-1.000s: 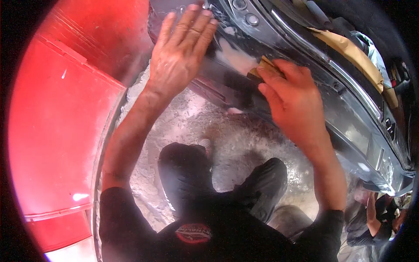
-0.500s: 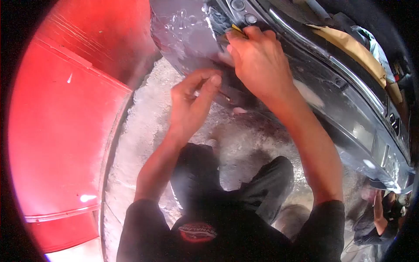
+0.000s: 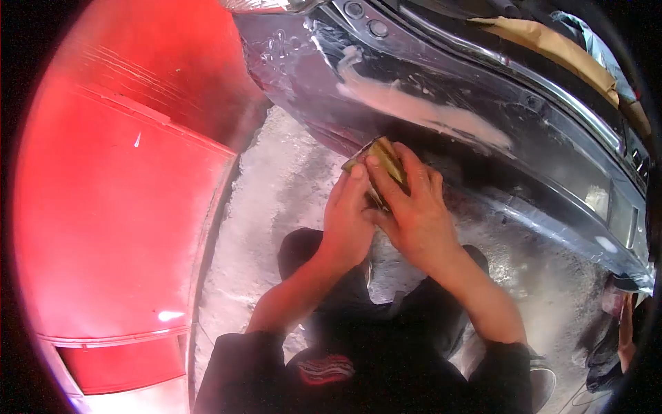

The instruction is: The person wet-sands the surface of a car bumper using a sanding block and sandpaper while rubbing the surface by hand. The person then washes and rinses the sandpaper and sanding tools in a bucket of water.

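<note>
Both hands are together in front of the knees, below the dark car panel (image 3: 483, 90). My right hand (image 3: 417, 210) grips a folded yellow-brown sanding sheet (image 3: 388, 157), with a dark edge beneath it. My left hand (image 3: 348, 221) has its fingers pressed against the left side of the same sheet. A pale pinkish filler patch (image 3: 427, 114) runs along the panel, above the hands and apart from them. Whitish marks (image 3: 276, 55) show on the panel's left end.
A red panelled surface (image 3: 117, 221) fills the left side. Rough grey floor (image 3: 255, 200) lies between it and the car. Brown paper (image 3: 552, 41) sits at the upper right. Part of another person's arm (image 3: 626, 331) shows at the right edge.
My right hand has come down off the panel with the sheet. My left hand, flat on the panel a second ago, has moved down and right and taken hold of the sheet too.
</note>
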`<state>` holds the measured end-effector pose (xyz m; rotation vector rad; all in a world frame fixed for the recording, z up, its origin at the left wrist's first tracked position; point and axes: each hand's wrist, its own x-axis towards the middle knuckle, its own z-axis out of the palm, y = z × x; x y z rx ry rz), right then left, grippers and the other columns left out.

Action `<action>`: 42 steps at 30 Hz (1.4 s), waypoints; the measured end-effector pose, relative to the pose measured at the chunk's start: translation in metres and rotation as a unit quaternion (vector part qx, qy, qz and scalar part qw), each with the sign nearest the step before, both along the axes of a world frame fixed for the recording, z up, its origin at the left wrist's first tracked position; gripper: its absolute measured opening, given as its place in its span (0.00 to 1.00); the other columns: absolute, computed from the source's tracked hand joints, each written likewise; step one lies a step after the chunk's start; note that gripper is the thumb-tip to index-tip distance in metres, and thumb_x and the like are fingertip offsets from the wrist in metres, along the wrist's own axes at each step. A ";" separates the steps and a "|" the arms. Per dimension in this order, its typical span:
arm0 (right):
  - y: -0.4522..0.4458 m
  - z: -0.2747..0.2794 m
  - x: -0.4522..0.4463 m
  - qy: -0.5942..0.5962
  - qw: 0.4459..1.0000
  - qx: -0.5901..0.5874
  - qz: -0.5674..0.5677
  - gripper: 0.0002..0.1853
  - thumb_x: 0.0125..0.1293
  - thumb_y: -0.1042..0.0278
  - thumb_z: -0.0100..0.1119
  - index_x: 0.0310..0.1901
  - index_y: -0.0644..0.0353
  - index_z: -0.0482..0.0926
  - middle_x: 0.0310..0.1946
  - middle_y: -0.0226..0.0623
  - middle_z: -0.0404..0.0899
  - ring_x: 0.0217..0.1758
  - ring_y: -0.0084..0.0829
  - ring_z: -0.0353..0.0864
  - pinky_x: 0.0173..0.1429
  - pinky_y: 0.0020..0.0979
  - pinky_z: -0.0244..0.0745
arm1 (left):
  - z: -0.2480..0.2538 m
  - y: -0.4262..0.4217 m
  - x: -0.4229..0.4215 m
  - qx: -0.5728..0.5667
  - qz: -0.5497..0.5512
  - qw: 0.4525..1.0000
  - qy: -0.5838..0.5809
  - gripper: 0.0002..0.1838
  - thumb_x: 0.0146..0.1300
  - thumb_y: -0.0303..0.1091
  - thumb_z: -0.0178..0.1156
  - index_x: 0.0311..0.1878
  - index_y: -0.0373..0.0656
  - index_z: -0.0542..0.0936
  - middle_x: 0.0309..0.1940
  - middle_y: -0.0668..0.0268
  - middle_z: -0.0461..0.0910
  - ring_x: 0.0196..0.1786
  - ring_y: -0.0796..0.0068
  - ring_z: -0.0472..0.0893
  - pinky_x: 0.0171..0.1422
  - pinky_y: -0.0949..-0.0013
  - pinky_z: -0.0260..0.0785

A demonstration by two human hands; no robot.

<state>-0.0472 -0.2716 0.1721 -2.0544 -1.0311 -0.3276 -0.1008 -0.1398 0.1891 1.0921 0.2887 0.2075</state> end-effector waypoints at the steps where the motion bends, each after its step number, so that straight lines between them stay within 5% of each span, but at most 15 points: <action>1: -0.002 -0.003 -0.001 0.029 0.999 0.018 0.007 0.41 0.61 0.70 0.71 0.78 0.48 0.69 0.73 0.53 0.64 0.64 0.60 0.73 0.68 0.53 0.73 | -0.006 0.002 0.003 -0.052 0.002 0.999 -0.004 0.26 0.86 0.46 0.39 0.73 0.38 0.69 0.68 0.58 0.77 0.71 0.63 0.76 0.78 0.57 0.66; 3: -0.006 -0.008 -0.003 0.083 0.995 0.055 0.023 0.44 0.62 0.71 0.71 0.80 0.45 0.65 0.74 0.55 0.62 0.65 0.63 0.73 0.70 0.52 0.72 | -0.019 0.015 -0.001 0.196 0.015 0.980 0.045 0.26 0.86 0.47 0.40 0.73 0.37 0.69 0.69 0.56 0.76 0.72 0.61 0.76 0.78 0.55 0.66; 8: -0.023 -0.003 -0.004 0.226 0.953 0.146 0.141 0.43 0.62 0.73 0.69 0.80 0.52 0.65 0.67 0.55 0.71 0.63 0.57 0.78 0.67 0.45 0.75 | -0.017 0.046 0.000 0.420 0.059 0.904 0.051 0.22 0.82 0.42 0.50 0.65 0.34 0.75 0.60 0.54 0.83 0.65 0.59 0.81 0.73 0.55 0.71; 10: -0.027 -0.003 -0.002 0.243 0.943 0.149 0.173 0.43 0.62 0.73 0.68 0.80 0.54 0.65 0.62 0.54 0.76 0.61 0.54 0.80 0.65 0.44 0.77 | -0.006 0.043 0.002 0.351 0.038 0.934 0.063 0.19 0.79 0.39 0.54 0.63 0.34 0.78 0.57 0.55 0.84 0.62 0.62 0.83 0.70 0.57 0.73; 13: -0.039 0.005 -0.001 0.286 0.930 0.110 0.204 0.42 0.61 0.73 0.68 0.79 0.57 0.66 0.57 0.52 0.79 0.59 0.52 0.82 0.64 0.42 0.78 | 0.006 0.035 0.001 0.033 -0.033 0.997 0.057 0.16 0.73 0.31 0.64 0.61 0.37 0.81 0.54 0.61 0.86 0.54 0.72 0.84 0.63 0.64 0.76; 16: -0.065 0.020 0.007 0.244 0.944 0.060 0.216 0.39 0.61 0.73 0.67 0.77 0.58 0.70 0.57 0.52 0.80 0.58 0.52 0.83 0.65 0.40 0.78 | 0.014 0.047 0.008 0.192 0.069 0.978 0.037 0.12 0.73 0.31 0.66 0.56 0.39 0.83 0.51 0.65 0.87 0.52 0.75 0.84 0.62 0.65 0.76; 18: -0.089 0.041 0.015 0.161 0.965 0.063 0.197 0.37 0.61 0.73 0.67 0.75 0.60 0.73 0.58 0.54 0.80 0.58 0.51 0.84 0.66 0.40 0.78 | 0.028 0.065 0.026 0.375 0.153 0.900 -0.163 0.12 0.72 0.22 0.65 0.57 0.34 0.85 0.48 0.66 0.88 0.51 0.79 0.84 0.59 0.70 0.77; 19: -0.098 0.055 0.019 0.093 0.982 0.072 0.149 0.36 0.60 0.73 0.66 0.73 0.63 0.75 0.58 0.55 0.80 0.59 0.52 0.84 0.66 0.41 0.78 | 0.046 0.062 0.041 0.476 0.186 0.825 -0.242 0.14 0.71 0.18 0.64 0.58 0.35 0.85 0.51 0.62 0.89 0.53 0.72 0.87 0.62 0.69 0.77; 22: -0.120 0.075 0.038 -0.071 0.995 0.070 0.013 0.33 0.61 0.75 0.66 0.71 0.69 0.75 0.63 0.57 0.80 0.66 0.55 0.81 0.70 0.45 0.76 | 0.066 0.061 0.082 0.755 0.182 0.533 -0.336 0.37 0.45 0.10 0.67 0.65 0.38 0.81 0.62 0.52 0.83 0.66 0.52 0.83 0.69 0.58 0.76; 23: -0.125 0.076 0.046 -0.112 0.991 0.063 -0.027 0.33 0.62 0.76 0.65 0.71 0.70 0.75 0.65 0.57 0.80 0.68 0.56 0.80 0.72 0.46 0.75 | 0.070 0.045 0.083 0.785 0.127 0.510 -0.328 0.43 0.40 0.13 0.67 0.68 0.39 0.79 0.65 0.52 0.82 0.69 0.54 0.81 0.71 0.53 0.75; 26: -0.131 0.067 0.069 -0.205 0.973 0.043 -0.094 0.34 0.58 0.83 0.65 0.70 0.69 0.76 0.63 0.57 0.81 0.65 0.55 0.82 0.70 0.45 0.76 | 0.034 0.024 0.083 0.812 0.068 0.479 -0.328 0.30 0.56 0.21 0.62 0.66 0.37 0.80 0.66 0.49 0.80 0.70 0.49 0.79 0.75 0.46 0.71; 29: -0.130 0.055 0.074 -0.238 0.964 0.023 -0.119 0.37 0.53 0.88 0.66 0.70 0.68 0.77 0.61 0.57 0.82 0.62 0.54 0.83 0.67 0.43 0.78 | 0.016 0.030 0.079 0.796 0.056 0.509 -0.322 0.26 0.62 0.23 0.60 0.66 0.36 0.80 0.68 0.49 0.79 0.71 0.47 0.78 0.77 0.45 0.69; 36: -0.133 0.049 0.076 -0.252 0.957 -0.035 -0.142 0.36 0.53 0.89 0.67 0.69 0.71 0.77 0.63 0.58 0.81 0.63 0.55 0.83 0.68 0.45 0.79 | 0.048 0.075 0.089 0.884 0.061 0.411 -0.214 0.25 0.62 0.19 0.63 0.65 0.38 0.81 0.66 0.49 0.82 0.72 0.49 0.79 0.78 0.44 0.65; 39: -0.133 0.048 0.075 -0.247 0.956 -0.045 -0.154 0.36 0.57 0.86 0.68 0.70 0.71 0.75 0.65 0.57 0.79 0.66 0.55 0.81 0.69 0.45 0.78 | 0.055 0.055 0.073 0.811 0.006 0.548 -0.207 0.25 0.61 0.17 0.62 0.64 0.37 0.82 0.66 0.49 0.82 0.71 0.49 0.80 0.78 0.44 0.65; 42: -0.134 0.047 0.072 -0.226 0.957 -0.061 -0.172 0.35 0.62 0.82 0.69 0.73 0.68 0.73 0.69 0.54 0.77 0.70 0.53 0.79 0.72 0.44 0.77 | 0.059 0.073 0.078 0.829 -0.020 0.505 -0.238 0.25 0.61 0.17 0.62 0.64 0.36 0.81 0.66 0.48 0.82 0.72 0.49 0.79 0.78 0.45 0.65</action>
